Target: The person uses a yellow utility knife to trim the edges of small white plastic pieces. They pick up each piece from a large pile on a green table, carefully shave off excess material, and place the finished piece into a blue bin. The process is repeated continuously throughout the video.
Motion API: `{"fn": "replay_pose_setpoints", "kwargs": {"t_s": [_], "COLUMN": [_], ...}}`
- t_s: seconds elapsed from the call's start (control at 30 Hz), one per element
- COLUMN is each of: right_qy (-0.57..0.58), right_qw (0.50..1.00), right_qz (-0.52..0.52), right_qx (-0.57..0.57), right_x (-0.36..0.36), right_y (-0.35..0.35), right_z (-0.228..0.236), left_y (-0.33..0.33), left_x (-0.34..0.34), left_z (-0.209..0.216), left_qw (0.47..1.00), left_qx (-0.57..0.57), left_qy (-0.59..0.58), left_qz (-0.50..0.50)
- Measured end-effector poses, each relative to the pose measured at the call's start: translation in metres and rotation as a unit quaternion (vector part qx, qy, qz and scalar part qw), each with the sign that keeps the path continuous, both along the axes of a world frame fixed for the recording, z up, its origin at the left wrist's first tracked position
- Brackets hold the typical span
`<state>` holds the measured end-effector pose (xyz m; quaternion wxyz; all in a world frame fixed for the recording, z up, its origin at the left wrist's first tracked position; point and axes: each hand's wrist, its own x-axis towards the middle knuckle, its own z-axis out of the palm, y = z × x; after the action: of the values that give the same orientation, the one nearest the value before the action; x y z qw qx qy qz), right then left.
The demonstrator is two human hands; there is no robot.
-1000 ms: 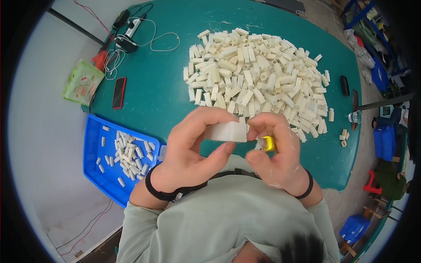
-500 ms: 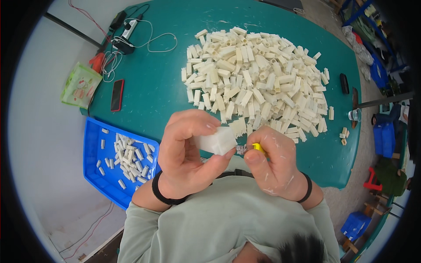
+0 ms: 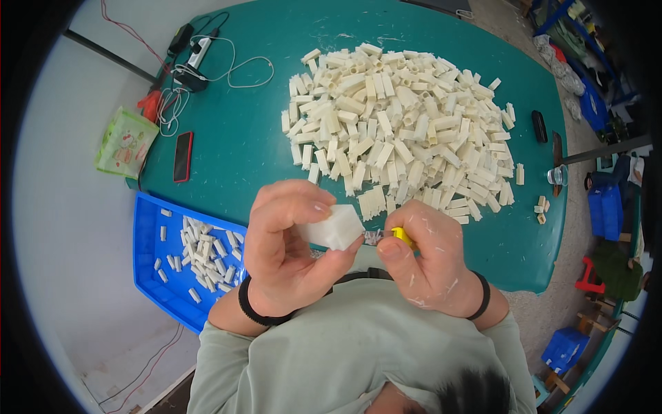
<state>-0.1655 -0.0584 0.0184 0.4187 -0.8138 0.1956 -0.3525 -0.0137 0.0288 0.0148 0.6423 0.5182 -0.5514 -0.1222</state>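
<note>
In front of my chest, my left hand pinches a white plastic block between thumb and fingers. The block is held tilted, with one end facing right. My right hand is closed round a yellow-handled tool. Its thin tip, with whitish shavings on it, points left and meets or nearly meets the block's lower right corner; I cannot tell which. Fingers cover most of the handle, so its exact kind is hidden. White flecks cling to my right hand. Beyond both hands lies a large heap of cream plastic pieces.
A blue tray with several small white pieces sits at left. On the green table are a red-edged phone, a power strip with cables, a green-white bag, a black case and a clear cup.
The block has shifted slightly left and turned a little in my left hand. The tool's tip stays by its right corner. My view has shifted slightly.
</note>
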Motion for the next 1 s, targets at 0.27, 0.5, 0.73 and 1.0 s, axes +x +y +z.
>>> {"fn": "replay_pose_setpoints", "kwargs": {"t_s": [0.27, 0.5, 0.73, 1.0], "right_qy": [0.007, 0.001, 0.009, 0.021], "right_qw": [1.0, 1.0, 1.0, 0.998], "right_qz": [0.003, 0.007, 0.018, 0.017], "right_qx": [-0.015, -0.012, -0.018, -0.05], "right_x": [-0.0011, -0.0032, -0.004, -0.0038], "right_y": [-0.0013, -0.0034, -0.0017, -0.0059], "right_z": [-0.0006, -0.0006, -0.0014, -0.0033], "left_y": [0.0026, 0.0024, 0.0033, 0.0032], "left_x": [0.0017, 0.0009, 0.0017, 0.0066], "left_z": [0.0009, 0.0001, -0.0006, -0.0002], "left_qw": [0.999, 0.997, 0.997, 0.996], "left_qx": [0.019, 0.037, 0.037, 0.052], "left_qy": [-0.01, 0.014, 0.04, 0.011], "left_qz": [-0.045, -0.062, -0.059, -0.078]}}
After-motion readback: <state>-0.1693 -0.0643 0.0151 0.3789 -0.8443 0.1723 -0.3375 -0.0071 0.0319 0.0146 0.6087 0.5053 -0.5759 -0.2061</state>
